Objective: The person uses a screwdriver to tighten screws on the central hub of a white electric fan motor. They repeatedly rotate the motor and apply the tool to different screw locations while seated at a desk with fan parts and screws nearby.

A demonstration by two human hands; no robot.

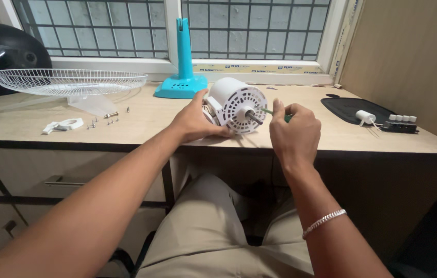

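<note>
A white wire fan guard (69,81) and small loose screws (106,119) lie at the left of the wooden surface (146,116). The left hand (194,121) steadies the white round vented fan motor (238,104) standing mid-surface, its grip cupping the housing. The right hand (294,133) has its grip clenched around a green-handled screwdriver (270,111) pointed at the motor.

Long yellowish printed label strip (259,67) along window sill, behind desk.
</note>
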